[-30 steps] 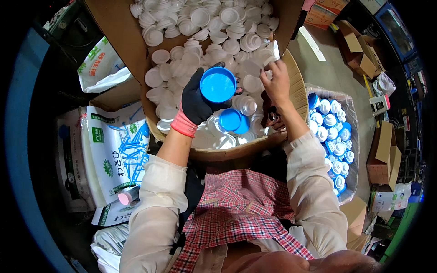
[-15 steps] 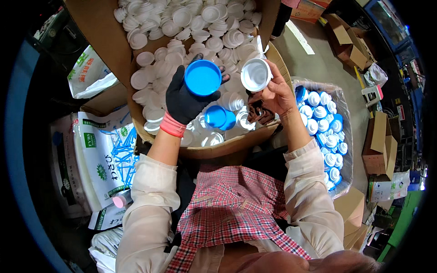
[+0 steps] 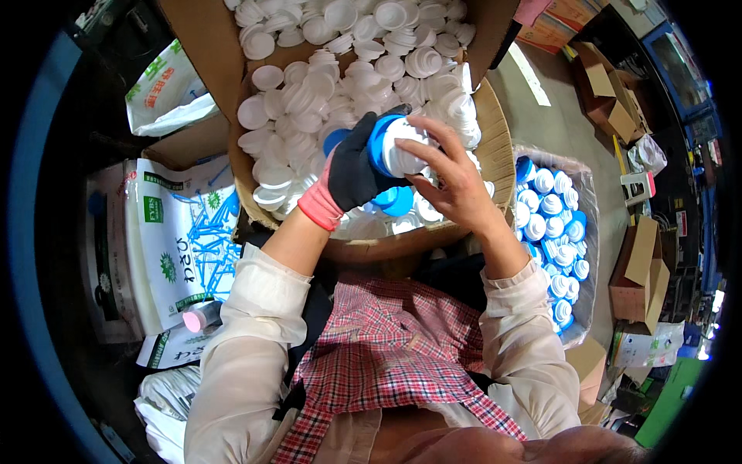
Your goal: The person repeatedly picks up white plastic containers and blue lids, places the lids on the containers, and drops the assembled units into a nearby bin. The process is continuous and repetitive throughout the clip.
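My left hand [image 3: 354, 172], in a black glove with a pink cuff, is wrapped round a blue round cap [image 3: 378, 147] turned on its side. Against the cap's open face sits a white ribbed plastic piece [image 3: 403, 148], gripped by the bare fingers of my right hand [image 3: 457, 182]. Both hands are over a cardboard box [image 3: 501, 135] heaped with similar white pieces [image 3: 309, 93]. Just below the hands, blue caps [image 3: 396, 203] lie on the heap, and another bit of blue shows behind my left wrist.
To the right, a plastic-lined box [image 3: 589, 232] holds many blue caps with white pieces. Blue sticks [image 3: 209, 247] lie on a printed plastic bag [image 3: 161, 271] at left, near a pink-ended bottle [image 3: 199, 317]. Open cardboard boxes [image 3: 640, 271] stand on the floor at far right.
The blue cap and white piece, held apart before, are now together. My left hand has tilted the cap sideways, and my right hand has moved left and down onto it.
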Tool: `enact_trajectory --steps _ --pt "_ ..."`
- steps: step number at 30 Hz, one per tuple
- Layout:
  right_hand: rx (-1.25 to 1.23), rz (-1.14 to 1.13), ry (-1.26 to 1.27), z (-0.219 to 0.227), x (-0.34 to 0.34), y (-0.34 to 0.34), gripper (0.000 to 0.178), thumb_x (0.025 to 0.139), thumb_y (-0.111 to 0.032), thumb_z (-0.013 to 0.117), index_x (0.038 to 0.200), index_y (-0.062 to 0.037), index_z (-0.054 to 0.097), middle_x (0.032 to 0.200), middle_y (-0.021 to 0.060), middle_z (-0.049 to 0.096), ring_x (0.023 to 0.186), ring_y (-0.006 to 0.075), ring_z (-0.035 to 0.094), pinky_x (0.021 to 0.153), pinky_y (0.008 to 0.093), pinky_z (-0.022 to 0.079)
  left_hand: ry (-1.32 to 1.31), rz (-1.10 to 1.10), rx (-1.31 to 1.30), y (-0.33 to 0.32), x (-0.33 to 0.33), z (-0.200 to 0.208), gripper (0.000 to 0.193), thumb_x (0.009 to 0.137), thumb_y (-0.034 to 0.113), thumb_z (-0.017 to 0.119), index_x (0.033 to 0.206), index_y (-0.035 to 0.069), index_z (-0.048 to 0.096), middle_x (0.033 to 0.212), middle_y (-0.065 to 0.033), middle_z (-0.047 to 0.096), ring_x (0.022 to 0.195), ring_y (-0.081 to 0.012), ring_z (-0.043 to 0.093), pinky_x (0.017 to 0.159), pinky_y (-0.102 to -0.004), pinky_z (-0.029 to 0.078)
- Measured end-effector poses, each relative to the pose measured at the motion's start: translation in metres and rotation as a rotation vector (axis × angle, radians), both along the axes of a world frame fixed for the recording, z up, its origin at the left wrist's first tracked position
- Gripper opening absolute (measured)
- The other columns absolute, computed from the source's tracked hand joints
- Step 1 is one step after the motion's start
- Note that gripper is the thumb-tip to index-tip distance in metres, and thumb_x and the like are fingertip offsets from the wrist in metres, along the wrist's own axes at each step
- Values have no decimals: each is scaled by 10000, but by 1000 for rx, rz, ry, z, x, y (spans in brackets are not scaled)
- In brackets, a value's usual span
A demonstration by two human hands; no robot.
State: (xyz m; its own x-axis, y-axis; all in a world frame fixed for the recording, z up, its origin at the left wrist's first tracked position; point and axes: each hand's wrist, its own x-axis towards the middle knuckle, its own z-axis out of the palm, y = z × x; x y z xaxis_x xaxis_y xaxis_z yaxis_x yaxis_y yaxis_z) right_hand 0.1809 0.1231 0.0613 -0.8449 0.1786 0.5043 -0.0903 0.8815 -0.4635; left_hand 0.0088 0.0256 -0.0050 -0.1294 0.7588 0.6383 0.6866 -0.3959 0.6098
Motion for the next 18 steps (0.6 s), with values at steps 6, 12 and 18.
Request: enact_trajectory --steps 6,12,18 --pt "77 -22 16 -7 -8 -4 655 625 27 770 1230 -127 573 1313 154 499 1195 368 491 979 438 436 -658 -267 -155 9 1 -30 780 726 222 819 1370 51 416 1242 -132 597 1082 -247 624 931 -336 487" --pt "93 -23 13 -10 -8 -4 720 595 57 776 1261 -107 558 1314 149 502 1200 363 502 954 416 473 -98 -43 -52 -4 -1 -6 761 716 204 829 1344 40 431 1234 -125 595 1094 -253 616 917 -341 495" --pt "137 -72 4 -9 -9 -7 708 579 72 774 1238 -104 584 1279 147 522 1170 350 524 944 407 480 -110 -50 -51 -5 -2 -1 753 702 175 836 1335 59 445 1256 -134 572 1123 -269 602 920 -340 492"
